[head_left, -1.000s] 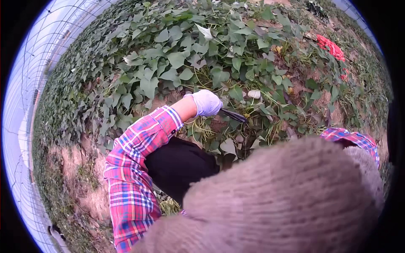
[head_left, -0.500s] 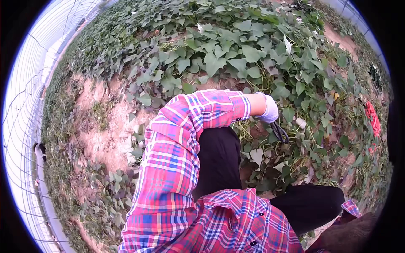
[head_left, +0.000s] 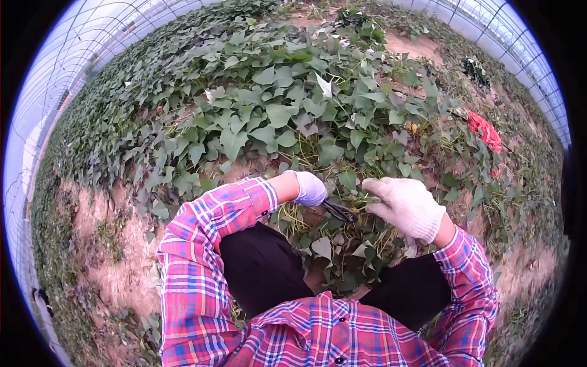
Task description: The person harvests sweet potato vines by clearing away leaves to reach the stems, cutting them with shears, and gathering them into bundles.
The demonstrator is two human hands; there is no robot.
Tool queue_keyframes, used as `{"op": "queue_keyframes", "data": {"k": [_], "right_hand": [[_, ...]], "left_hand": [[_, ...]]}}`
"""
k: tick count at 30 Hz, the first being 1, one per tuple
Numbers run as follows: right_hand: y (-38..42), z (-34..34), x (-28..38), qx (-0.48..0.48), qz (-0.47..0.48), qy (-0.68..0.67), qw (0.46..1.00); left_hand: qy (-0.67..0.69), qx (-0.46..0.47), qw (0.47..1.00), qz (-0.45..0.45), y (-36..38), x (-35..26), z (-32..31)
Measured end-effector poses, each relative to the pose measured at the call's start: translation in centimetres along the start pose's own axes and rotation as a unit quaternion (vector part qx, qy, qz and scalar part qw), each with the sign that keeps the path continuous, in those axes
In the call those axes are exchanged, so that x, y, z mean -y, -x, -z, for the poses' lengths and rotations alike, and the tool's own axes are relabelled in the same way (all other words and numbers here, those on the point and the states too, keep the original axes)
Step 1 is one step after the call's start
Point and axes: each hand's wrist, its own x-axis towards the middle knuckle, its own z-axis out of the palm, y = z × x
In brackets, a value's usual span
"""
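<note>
My left hand (head_left: 309, 188), in a pale glove, is closed around a black looped tool (head_left: 340, 211), whose far part is hidden among the stems. To its right, my right hand (head_left: 406, 208) wears a whitish glove, palm down over the vines, with its fingers apart. No object shows in it. Green heart-shaped leaves (head_left: 278, 115) and thin yellow-green stems surround both hands, and a pale, curled leaf (head_left: 322, 247) lies below the tool.
My bent knees (head_left: 260, 263) in black trousers flank the plants. Bare soil (head_left: 116, 244) shows at left. Red netting or cloth (head_left: 484, 131) lies on the vines at right. A greenhouse frame (head_left: 489, 27) arches behind.
The view has swung to the right, so the plants and my left hand appear further left. My right hand and forearm have come into view over the vines. The black tool stays in my left hand.
</note>
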Motion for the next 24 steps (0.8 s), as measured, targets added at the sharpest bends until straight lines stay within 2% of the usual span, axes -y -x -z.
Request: {"op": "queue_keyframes", "data": {"k": [1,2,3,4,5,6,10,12,15,19,24], "right_hand": [[-0.4,0.4,-0.6,-0.012,-0.019,-0.02,1.0],[-0.5,2.0,-1.4,0.0,-0.076,-0.116,0.99],[0.0,1.6,-3.1,-0.105,-0.095,-0.226,0.964],[0.3,3.0,-3.4,-0.156,-0.148,-0.321,0.922],[0.7,4.7,-3.5,-0.227,-0.159,-0.366,0.889],[1.4,6.7,-2.7,-0.366,-0.124,-0.389,0.836],[-0.3,4.7,-3.0,-0.349,-0.104,-0.431,0.825],[-1.7,3.1,-2.8,-0.343,-0.092,-0.461,0.813],[-2.8,1.2,-2.5,-0.338,-0.084,-0.494,0.797],[-2.5,2.3,-2.8,-0.353,-0.08,-0.471,0.804],[-2.3,3.1,-3.0,-0.383,-0.089,-0.448,0.803]], "left_hand": [[-0.006,0.004,1.0,-0.006,-0.3,0.0,0.1],[0.012,0.004,1.0,-0.01,-0.5,-0.1,0.1],[0.032,0.004,0.999,-0.011,-0.5,-0.1,0.0],[0.037,0.005,0.999,0.007,-0.4,-0.4,0.5],[0.035,0.011,0.999,0.0,-0.3,-0.6,0.9],[0.038,0.018,0.999,-0.007,-0.3,-0.8,1.1],[0.053,0.053,0.997,0.004,-0.3,-0.6,1.1],[0.031,0.037,0.999,-0.018,-1.5,0.6,-1.4],[0.069,0.038,0.997,0.018,-1.6,0.5,-1.5],[0.026,0.082,0.996,0.012,-1.7,-0.1,-0.1],[0.033,0.04,0.999,0.015,-1.7,-0.2,0.4]]}}
